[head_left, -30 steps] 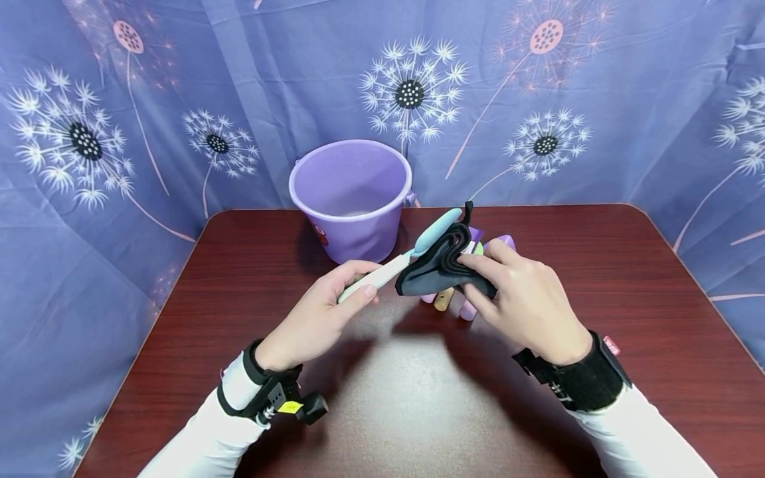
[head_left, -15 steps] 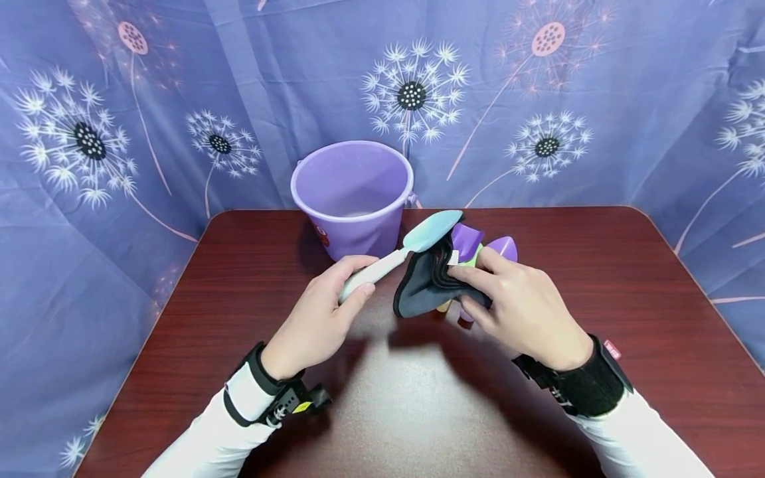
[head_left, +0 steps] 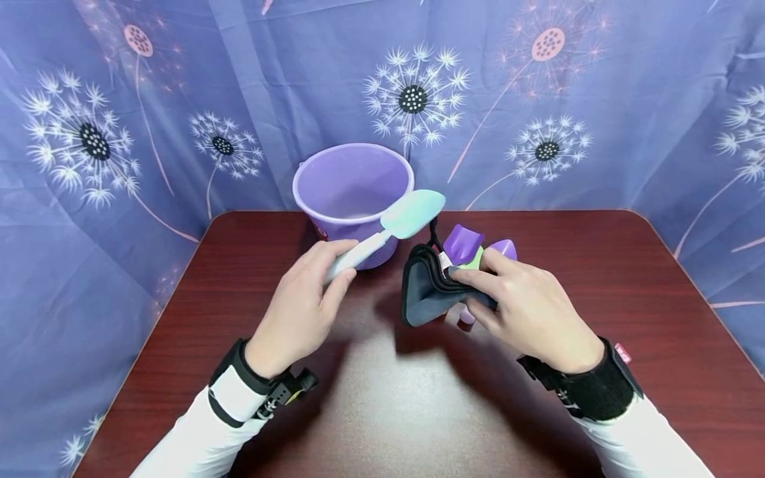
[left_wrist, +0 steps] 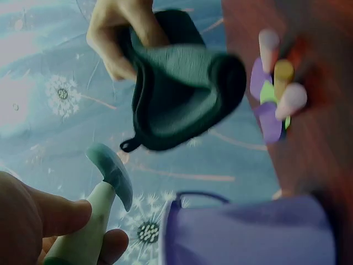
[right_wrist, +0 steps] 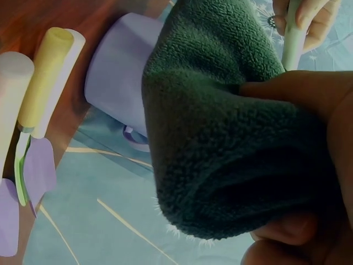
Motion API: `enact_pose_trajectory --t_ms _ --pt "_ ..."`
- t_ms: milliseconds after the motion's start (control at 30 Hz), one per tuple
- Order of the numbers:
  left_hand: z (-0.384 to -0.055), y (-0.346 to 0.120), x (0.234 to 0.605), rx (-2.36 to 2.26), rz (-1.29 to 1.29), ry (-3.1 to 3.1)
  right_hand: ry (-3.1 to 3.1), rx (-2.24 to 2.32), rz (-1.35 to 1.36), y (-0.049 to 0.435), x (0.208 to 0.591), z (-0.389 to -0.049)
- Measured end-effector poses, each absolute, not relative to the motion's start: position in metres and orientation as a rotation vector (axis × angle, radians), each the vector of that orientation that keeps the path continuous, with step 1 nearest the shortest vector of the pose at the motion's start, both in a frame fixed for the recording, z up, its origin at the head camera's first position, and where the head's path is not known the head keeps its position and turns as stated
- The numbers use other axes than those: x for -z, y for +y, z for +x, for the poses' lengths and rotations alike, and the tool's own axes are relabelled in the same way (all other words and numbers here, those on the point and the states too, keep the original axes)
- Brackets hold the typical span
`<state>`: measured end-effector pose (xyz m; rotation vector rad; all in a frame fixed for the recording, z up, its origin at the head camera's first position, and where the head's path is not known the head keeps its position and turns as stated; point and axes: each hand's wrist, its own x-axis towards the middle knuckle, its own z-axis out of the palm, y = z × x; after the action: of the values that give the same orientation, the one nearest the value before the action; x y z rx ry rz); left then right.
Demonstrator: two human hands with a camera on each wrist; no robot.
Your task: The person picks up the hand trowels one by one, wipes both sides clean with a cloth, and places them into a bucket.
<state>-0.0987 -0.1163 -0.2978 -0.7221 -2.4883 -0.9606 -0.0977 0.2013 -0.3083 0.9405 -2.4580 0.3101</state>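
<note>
My left hand (head_left: 299, 302) grips a small trowel by its pale handle (head_left: 356, 257); the light blue blade (head_left: 414, 214) points up and right, overlapping the bucket's rim in the head view. Between the thumb and fingers of my right hand (head_left: 534, 312) is a folded dark grey towel (head_left: 427, 299) with black edging and a hanging loop. The left wrist view shows the towel (left_wrist: 176, 110) gaping between its folds, apart from the trowel blade (left_wrist: 113, 171). Seen from the right wrist, its fuzzy surface (right_wrist: 204, 127) fills the middle.
A purple bucket (head_left: 352, 182) stands at the back of the dark red table (head_left: 239, 292). Behind the towel lie several garden tools, among them a purple scoop (head_left: 463, 244) and one with a yellow handle (right_wrist: 47, 77). A flowered blue curtain (head_left: 323, 73) hangs behind.
My left hand has drawn the trowel left and up, away from the towel, and turned the blade to show its broad face. The right hand stays nearly in place; the towel has tilted slightly.
</note>
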Motion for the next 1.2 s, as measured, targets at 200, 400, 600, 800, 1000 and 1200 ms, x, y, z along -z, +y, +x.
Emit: enact_pose_trajectory --t_ms 200,400,600,800,1000,1200 --pt "-0.114 -0.129 0.278 0.781 -0.690 -2.439 -2.469 -0.296 0.946 0.204 0.307 -0.097" --pt "-0.136 -0.142 0.259 0.603 -0.621 -2.477 -2.465 -0.283 0.944 0.207 0.305 -0.097" --pt "-0.165 -0.154 0.242 0.390 -0.614 -2.596 -2.454 -0.267 0.950 0.210 0.301 -0.096" --pt "-0.202 -0.159 0.230 0.242 -0.665 -2.777 -2.461 -0.246 0.967 0.212 0.298 -0.096" --pt "-0.234 -0.155 0.225 0.097 -0.675 -2.975 -2.460 -0.246 0.984 0.212 0.295 -0.094" --pt "-0.263 -0.150 0.228 -0.047 -0.670 -3.108 -2.474 -0.249 0.986 0.211 0.294 -0.094"
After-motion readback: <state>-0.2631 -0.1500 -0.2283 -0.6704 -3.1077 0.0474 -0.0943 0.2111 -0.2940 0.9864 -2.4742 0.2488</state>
